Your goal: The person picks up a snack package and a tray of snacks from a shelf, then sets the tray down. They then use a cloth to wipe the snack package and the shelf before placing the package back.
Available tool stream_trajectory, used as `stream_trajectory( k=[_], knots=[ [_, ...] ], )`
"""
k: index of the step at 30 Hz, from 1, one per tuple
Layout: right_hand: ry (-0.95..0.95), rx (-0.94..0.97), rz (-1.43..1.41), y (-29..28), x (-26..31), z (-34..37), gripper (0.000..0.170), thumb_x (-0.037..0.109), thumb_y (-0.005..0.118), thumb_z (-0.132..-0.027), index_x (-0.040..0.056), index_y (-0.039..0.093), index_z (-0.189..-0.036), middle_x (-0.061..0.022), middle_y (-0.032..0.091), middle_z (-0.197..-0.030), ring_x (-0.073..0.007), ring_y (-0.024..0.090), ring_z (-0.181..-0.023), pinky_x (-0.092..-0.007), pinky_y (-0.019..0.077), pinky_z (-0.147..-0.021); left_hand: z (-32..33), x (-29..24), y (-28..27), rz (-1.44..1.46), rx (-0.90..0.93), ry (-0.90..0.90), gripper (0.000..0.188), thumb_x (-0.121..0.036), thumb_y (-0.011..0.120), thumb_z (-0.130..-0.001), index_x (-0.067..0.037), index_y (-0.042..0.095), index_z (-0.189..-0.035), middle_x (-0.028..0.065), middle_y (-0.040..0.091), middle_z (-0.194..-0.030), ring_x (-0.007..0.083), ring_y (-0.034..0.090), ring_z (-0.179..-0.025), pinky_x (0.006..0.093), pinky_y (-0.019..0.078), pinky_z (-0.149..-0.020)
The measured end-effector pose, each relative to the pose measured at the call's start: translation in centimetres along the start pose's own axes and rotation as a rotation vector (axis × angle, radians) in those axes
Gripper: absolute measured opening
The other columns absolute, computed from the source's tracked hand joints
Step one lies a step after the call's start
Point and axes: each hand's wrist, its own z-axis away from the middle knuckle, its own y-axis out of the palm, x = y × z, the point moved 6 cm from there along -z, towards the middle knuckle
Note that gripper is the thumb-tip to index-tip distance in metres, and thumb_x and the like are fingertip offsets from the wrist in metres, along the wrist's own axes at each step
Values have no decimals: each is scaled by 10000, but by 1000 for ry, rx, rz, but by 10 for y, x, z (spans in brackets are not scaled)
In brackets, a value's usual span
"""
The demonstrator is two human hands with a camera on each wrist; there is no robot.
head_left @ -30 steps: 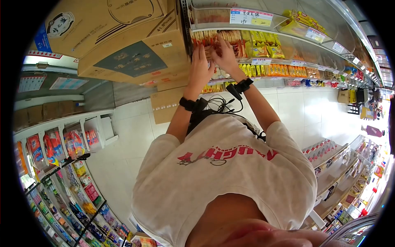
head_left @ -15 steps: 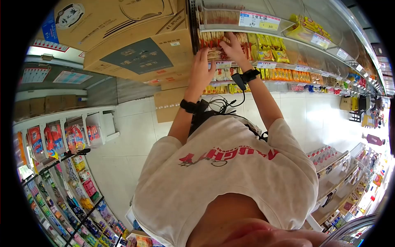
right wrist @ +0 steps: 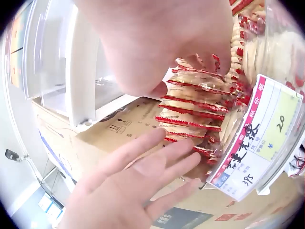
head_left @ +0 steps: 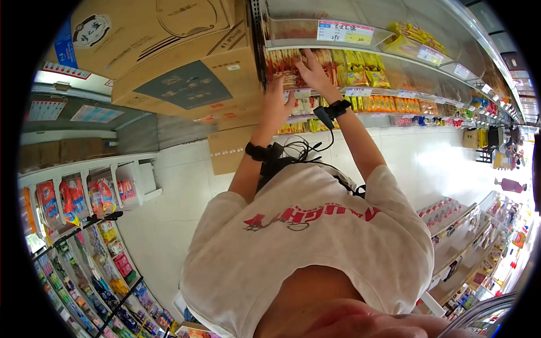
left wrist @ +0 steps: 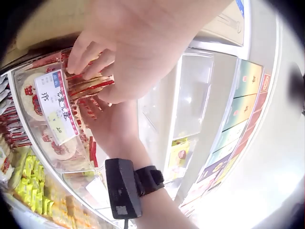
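Observation:
Both hands reach into a clear shelf bin (right wrist: 255, 52) of flat, round, pale crackers in clear wrappers with red crimped ends. The packets (right wrist: 190, 107) stand on edge in rows. My left hand (head_left: 274, 104) is at the bin's end beside the cartons, its fingers extended and slightly spread, fingertips against the packets in the right wrist view. Over the same row, my right hand (head_left: 316, 74) has its fingers bent down among the packets and its thumb at their side. Its fingertips are partly hidden, so I cannot tell whether it pinches a packet.
Large cardboard cartons (head_left: 186, 84) stand close on the left of the bin. A price tag (right wrist: 257, 138) hangs on the bin's front. Yellow snack packets (head_left: 360, 67) fill the neighbouring bin to the right. Another shelf tier (head_left: 293, 28) lies beyond the hands. Black cables (head_left: 304, 147) hang at the waist.
My left hand has drawn back slightly from the packets, while my right hand has opened out over them. The head view has shifted a little back and forth.

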Motion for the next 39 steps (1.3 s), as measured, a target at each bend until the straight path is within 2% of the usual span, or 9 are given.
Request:
stream_trajectory(
  k=[5,9,16,22,25,27,30,35,39],
  knots=[
    [52,-27,51,-16,29,26,731,381,625,-974,-50,337,-1488,-285,497,-1422,-317,599,-1210,-372,541,-888,-1,0,-4,108,6,-60,486,-108,643,-916,7,484,-1361,236,627,-1207,403,611,-1116,442,504,-924],
    [60,-15,-67,-43,37,56,580,189,635,-994,-4,391,-1483,-165,569,-1359,-205,579,-1227,-332,514,-960,-3,-5,-11,120,-12,-55,335,-97,671,-900,31,591,-1200,219,676,-1067,376,670,-975,429,532,-838],
    [129,-62,-118,-117,42,119,388,126,597,-995,19,530,-1362,-109,640,-1277,-187,629,-1183,-318,532,-944,-15,-48,-19,273,-10,-74,140,-91,642,-958,38,674,-1003,138,693,-836,225,681,-762,318,526,-685],
    [192,-144,-193,-180,47,160,315,99,543,-1011,9,571,-1312,-85,630,-1309,-198,624,-1192,-329,499,-969,-39,-172,-19,497,35,24,140,-37,661,-933,22,690,-1056,75,709,-862,122,661,-754,257,514,-674],
    [168,-195,-233,-214,41,178,319,119,548,-1018,5,570,-1316,-89,629,-1315,-203,619,-1201,-333,493,-988,-43,-259,-21,647,4,260,161,56,655,-880,10,701,-1028,82,716,-871,151,678,-755,257,515,-686],
    [142,-242,-220,-242,33,190,304,116,557,-1011,13,585,-1295,-83,649,-1263,-186,626,-1178,-325,516,-959,-36,-315,-22,638,85,591,159,8,621,-942,71,642,-1086,176,695,-949,254,687,-853,334,525,-774],
    [143,-265,-234,-288,16,212,297,120,568,-1008,21,593,-1287,-75,659,-1241,-177,629,-1163,-322,524,-945,-32,-409,-16,386,562,884,134,-20,638,-922,37,613,-1041,185,695,-943,304,691,-810,373,538,-717],
    [147,-364,-271,-373,-5,263,290,129,567,-1013,7,594,-1275,-84,657,-1241,-186,636,-1146,-324,513,-943,15,-508,57,531,95,915,200,-111,696,-877,-10,603,-1022,151,691,-824,291,686,-712,350,523,-613],
    [189,-400,-272,-431,-37,298,287,116,544,-1020,-20,584,-1270,-110,643,-1264,-217,640,-1159,-335,509,-959,27,-557,106,499,-83,841,261,-184,743,-840,-47,595,-1007,124,688,-730,280,681,-633,331,512,-529]
  ],
)
